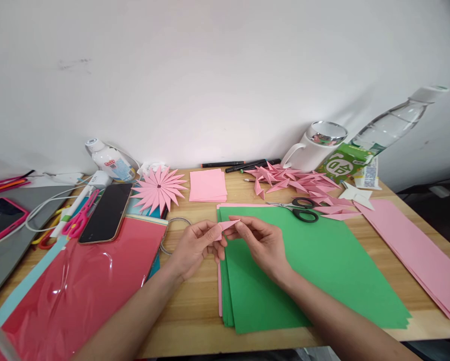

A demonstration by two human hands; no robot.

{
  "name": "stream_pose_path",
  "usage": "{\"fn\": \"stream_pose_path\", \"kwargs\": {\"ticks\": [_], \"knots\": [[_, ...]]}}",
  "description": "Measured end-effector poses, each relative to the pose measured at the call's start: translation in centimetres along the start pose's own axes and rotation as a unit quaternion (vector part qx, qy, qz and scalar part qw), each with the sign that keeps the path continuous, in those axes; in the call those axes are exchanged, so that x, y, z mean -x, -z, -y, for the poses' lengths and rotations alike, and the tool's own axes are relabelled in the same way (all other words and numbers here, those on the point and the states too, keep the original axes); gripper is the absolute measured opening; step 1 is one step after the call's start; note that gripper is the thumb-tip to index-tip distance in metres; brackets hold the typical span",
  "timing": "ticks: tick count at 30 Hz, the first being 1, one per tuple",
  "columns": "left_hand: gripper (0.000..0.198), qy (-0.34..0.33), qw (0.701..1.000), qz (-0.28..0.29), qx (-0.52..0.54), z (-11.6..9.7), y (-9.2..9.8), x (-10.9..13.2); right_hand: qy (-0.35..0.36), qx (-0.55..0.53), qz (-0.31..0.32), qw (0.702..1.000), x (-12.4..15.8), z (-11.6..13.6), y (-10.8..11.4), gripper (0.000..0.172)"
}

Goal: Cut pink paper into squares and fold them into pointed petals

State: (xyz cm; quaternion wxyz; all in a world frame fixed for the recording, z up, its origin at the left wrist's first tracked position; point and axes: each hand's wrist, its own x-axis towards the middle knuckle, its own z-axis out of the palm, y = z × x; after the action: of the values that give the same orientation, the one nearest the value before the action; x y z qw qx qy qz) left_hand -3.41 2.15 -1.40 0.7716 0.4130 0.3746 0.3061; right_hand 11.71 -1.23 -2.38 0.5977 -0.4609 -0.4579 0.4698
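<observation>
A small folded piece of pink paper (228, 226) with a pointed tip is pinched between both hands, above the left edge of a stack of green paper (303, 271). My left hand (199, 245) grips its wider end, thumb on top. My right hand (264, 240) pinches it near the pointed tip. Behind the hands lies a pile of pink paper squares (208, 185). A pink folded-paper star (159, 186) with many points sits to its left. Several folded pink pieces (292, 180) are heaped at the right, near black-handled scissors (303, 209).
A white mug (315, 145), a clear bottle (394, 120) and a green packet (341, 163) stand at the back right. Pink paper strips (416, 255) lie at the right. On the left are a phone (106, 213), pink scissors (82, 215) and a red paper pack (93, 286).
</observation>
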Motion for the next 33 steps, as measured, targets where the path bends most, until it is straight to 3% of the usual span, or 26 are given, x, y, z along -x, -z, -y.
{"fn": "stream_pose_path", "kwargs": {"ticks": [8, 12, 22, 29, 33], "knots": [[0.027, -0.133, 0.977, -0.071, -0.148, 0.0, -0.5, 0.5, 0.007, -0.027, 0.039, 0.999, 0.0, 0.0, 0.2, 0.024], [0.025, -0.159, 0.962, -0.084, -0.204, 0.1, -0.6, 0.9, 0.003, -0.035, 0.015, 0.999, -0.1, -0.2, 0.3, 0.016], [0.02, -0.179, 0.956, -0.101, -0.21, 0.0, -0.8, 1.1, -0.006, -0.029, -0.018, 0.999, 0.0, 0.0, 0.1, 0.013], [0.014, -0.182, 0.947, -0.098, -0.246, 0.3, -0.4, 0.9, 0.012, 0.007, 0.042, 0.999, -0.1, -0.2, 0.3, 0.015], [0.012, -0.148, 0.955, -0.084, -0.242, 0.7, -0.2, 0.8, 0.011, 0.028, 0.05, 0.998, -0.4, -0.6, 0.4, 0.011]]}}
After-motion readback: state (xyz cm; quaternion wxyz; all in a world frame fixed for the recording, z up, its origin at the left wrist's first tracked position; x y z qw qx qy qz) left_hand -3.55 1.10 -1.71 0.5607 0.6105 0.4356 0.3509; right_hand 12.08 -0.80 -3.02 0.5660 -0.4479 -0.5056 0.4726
